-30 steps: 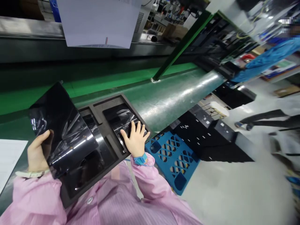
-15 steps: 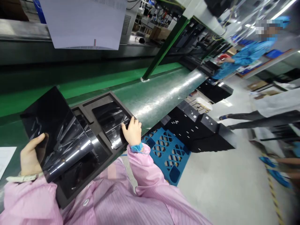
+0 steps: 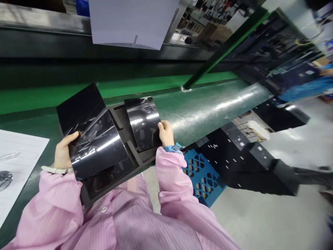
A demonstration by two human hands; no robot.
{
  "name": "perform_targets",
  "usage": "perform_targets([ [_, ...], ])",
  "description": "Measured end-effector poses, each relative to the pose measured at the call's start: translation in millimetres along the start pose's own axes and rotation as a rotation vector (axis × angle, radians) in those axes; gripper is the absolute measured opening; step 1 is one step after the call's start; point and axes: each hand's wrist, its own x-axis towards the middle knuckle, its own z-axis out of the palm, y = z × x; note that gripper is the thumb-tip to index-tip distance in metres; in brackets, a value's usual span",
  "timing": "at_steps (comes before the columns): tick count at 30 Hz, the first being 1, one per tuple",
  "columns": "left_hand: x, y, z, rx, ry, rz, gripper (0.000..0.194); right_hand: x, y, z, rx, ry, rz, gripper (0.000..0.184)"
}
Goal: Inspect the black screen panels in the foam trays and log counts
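Observation:
My left hand [image 3: 65,151] is closed on the left edge of a large glossy black panel [image 3: 97,139], which is tilted above a dark foam tray [image 3: 122,129]. Clear film seems to lie over the panel's surface. With thumb and fingers, my right hand [image 3: 165,133] grips the right edge of a smaller glossy black panel [image 3: 144,123], raised at a slant over the tray's right compartment. Beneath the large panel, another dark shiny surface shows in the tray's near part. The tray lies at the near edge of the green bench [image 3: 205,107].
Printed paper [image 3: 23,156] with a clear item and a small round object lies at left. A white sheet [image 3: 132,21] hangs ahead. A green post [image 3: 221,52] rises from the bench. Right and below are a blue pallet [image 3: 205,177], black panels [image 3: 229,156] and a co-worker's blue sleeve [image 3: 307,88].
My right hand has lifted the smaller panel out of its compartment and tilted it. The left hand still holds the large panel. The view has swung left.

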Motion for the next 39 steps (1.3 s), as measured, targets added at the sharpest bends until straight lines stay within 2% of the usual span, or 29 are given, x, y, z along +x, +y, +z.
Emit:
perform_targets([
  [4, -7, 1, -1.8, 0.004, -0.116, -0.083, 0.016, -21, -9, 8, -0.035, -0.012, -0.039, 0.030],
  [8, -11, -3, 0.4, 0.025, -0.220, -0.078, 0.033, -44, -33, -8, -0.027, 0.032, -0.149, 0.031],
  [10, -15, -4, 2.7, 0.035, -0.247, -0.058, 0.041, -52, -55, -19, 0.027, 0.003, -0.225, 0.036],
  [12, -20, -6, 4.0, 0.045, -0.257, -0.041, 0.048, -57, -85, -26, 0.147, -0.091, -0.323, 0.041],
  [14, -24, -7, 3.4, 0.084, -0.268, -0.040, 0.051, -59, -118, -28, 0.350, -0.188, -0.442, 0.046],
  [16, -27, -9, 1.0, 0.160, -0.298, -0.026, 0.052, -60, -148, -25, 0.490, -0.202, -0.526, 0.044],
  [18, -28, -12, -2.4, 0.237, -0.339, 0.010, 0.053, -61, -171, -18, 0.498, -0.141, -0.567, 0.031],
  [20, -29, -14, -5.5, 0.269, -0.378, 0.046, 0.053, -64, -184, -11, 0.436, -0.031, -0.592, 0.017],
  [23, -30, -16, -7.1, 0.282, -0.423, 0.068, 0.047, -78, -186, -8, 0.339, 0.212, -0.669, 0.017],
  [24, -31, -16, -6.6, 0.281, -0.428, 0.064, 0.045, -84, -182, -11, 0.333, 0.252, -0.708, 0.018],
  [25, -32, -16, -5.9, 0.279, -0.426, 0.057, 0.045, -91, -178, -15, 0.352, 0.238, -0.744, 0.018],
  [26, -33, -16, -5.0, 0.275, -0.425, 0.049, 0.045, -97, -171, -20, 0.393, 0.156, -0.774, 0.017],
  [30, -37, -15, -2.7, 0.303, -0.460, 0.045, 0.037, -114, -142, -44, 0.671, -0.523, -0.878, 0.013],
  [32, -38, -14, -3.0, 0.312, -0.469, 0.049, 0.033, -116, -131, -53, 0.768, -0.768, -0.936, 0.014],
  [34, -39, -14, -3.5, 0.313, -0.459, 0.057, 0.033, -117, -126, -58, 0.793, -0.856, -0.955, 0.015],
  [39, -44, -10, -3.6, 0.378, -0.497, 0.077, 0.035, -123, -131, -63, 0.712, -0.759, -1.027, 0.016],
])
